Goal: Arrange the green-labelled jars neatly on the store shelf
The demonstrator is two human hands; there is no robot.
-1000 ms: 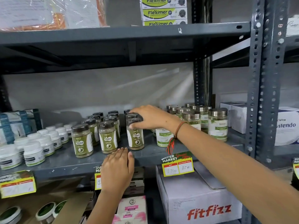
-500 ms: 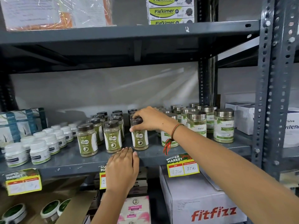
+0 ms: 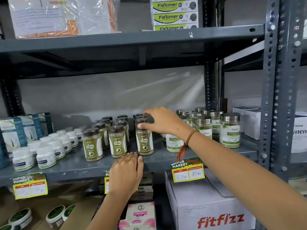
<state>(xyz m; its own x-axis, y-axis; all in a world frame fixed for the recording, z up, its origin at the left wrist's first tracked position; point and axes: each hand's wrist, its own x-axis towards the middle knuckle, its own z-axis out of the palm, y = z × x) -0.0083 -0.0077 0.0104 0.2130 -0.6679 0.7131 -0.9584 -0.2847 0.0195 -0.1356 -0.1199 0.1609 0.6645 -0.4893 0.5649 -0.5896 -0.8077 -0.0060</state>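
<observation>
The right hand (image 3: 163,121) reaches in from the lower right, thumb and fingers pinching the dark lid of the front jar (image 3: 144,140) at mid-frame, while the left hand (image 3: 127,171) lies flat and loose on the shelf (image 3: 74,168) edge. Three jar rows run back, roughly twelve jars; the rear ones are half hidden.

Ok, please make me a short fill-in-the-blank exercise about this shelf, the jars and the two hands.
1. The right hand rests on the dark lid of the front ____ jar.
2. The left hand lies flat on the front edge of the ____.
3. The Moringa jars have ____ lids.
4. The box below reads ____.

Missing words: Gaska; shelf; silver; Fitfizz
</observation>
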